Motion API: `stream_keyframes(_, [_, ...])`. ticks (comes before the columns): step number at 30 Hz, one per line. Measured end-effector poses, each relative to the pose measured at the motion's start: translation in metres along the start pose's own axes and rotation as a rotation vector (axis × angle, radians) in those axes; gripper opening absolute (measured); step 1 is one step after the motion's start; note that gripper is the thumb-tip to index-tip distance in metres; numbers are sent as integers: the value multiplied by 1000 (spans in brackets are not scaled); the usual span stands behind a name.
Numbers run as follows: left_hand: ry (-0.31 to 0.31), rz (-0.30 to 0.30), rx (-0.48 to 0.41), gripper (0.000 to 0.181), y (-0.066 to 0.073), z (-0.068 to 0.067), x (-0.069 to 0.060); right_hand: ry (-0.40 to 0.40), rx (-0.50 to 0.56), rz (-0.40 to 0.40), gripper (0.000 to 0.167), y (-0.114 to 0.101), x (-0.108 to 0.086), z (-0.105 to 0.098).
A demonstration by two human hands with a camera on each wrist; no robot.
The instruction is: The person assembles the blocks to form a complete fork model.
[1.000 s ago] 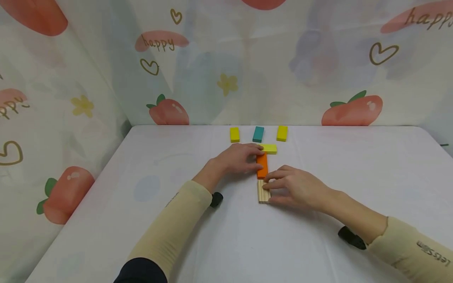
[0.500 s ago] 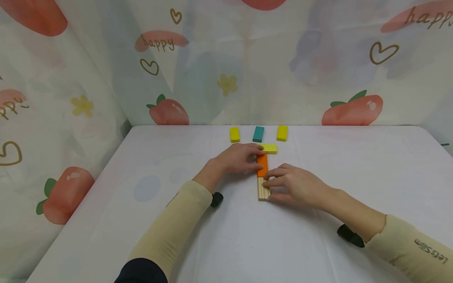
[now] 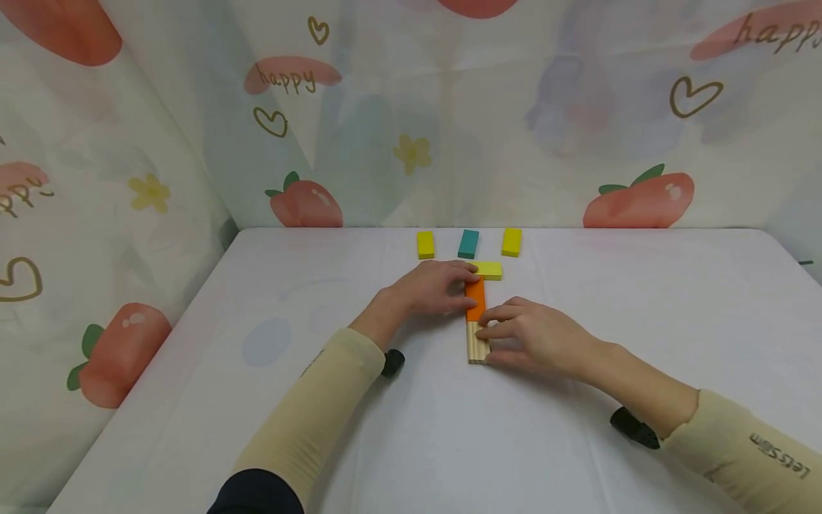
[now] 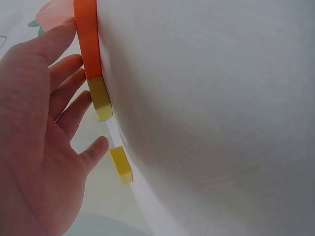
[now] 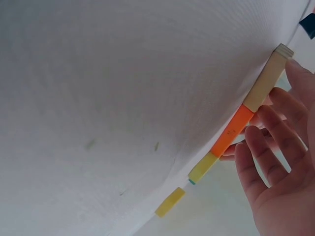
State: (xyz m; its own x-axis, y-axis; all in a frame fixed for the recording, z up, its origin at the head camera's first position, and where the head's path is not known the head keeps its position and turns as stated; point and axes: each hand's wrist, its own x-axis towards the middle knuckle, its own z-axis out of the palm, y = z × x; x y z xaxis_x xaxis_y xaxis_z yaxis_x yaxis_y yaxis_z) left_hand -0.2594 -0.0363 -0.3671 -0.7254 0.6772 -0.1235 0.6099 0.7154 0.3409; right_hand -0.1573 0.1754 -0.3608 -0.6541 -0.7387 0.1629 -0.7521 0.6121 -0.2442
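Note:
A row of blocks runs lengthwise on the white table: a plain wooden block (image 3: 477,348) nearest, then an orange block (image 3: 475,294), its far end meeting a crosswise yellow block (image 3: 489,270). My left hand (image 3: 433,287) comes in from the left, thumb touching the orange block and fingers reaching to the yellow one, which they partly hide. In the left wrist view its fingers are extended beside the blocks. From the right, my right hand (image 3: 539,339) holds the wooden block, thumb by its near end and fingertips toward the orange block; the wood and orange ends meet.
Behind the row, a yellow block (image 3: 426,245), a teal block (image 3: 468,244) and another yellow block (image 3: 511,243) lie apart near the table's back edge. A patterned cloth (image 3: 475,128) hangs behind the table (image 3: 411,442) and along its left side.
My right hand has moved slightly forward with the wooden block, closing up to the orange block, which also shifted a little away. My left hand stays in place.

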Motion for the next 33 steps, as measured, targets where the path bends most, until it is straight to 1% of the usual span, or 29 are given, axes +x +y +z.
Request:
stream_keyframes(10, [-10, -6, -2, 53, 1, -2, -2, 9, -4, -32, 30, -2, 0, -2])
stream_keyframes(21, [-6, -3, -11, 53, 2, -1, -1, 2, -1, -21, 31, 0, -1, -1])
stream_keyframes(33, [-11, 10, 33, 53, 2, -2, -2, -26, 12, 15, 33, 1, 1, -1])
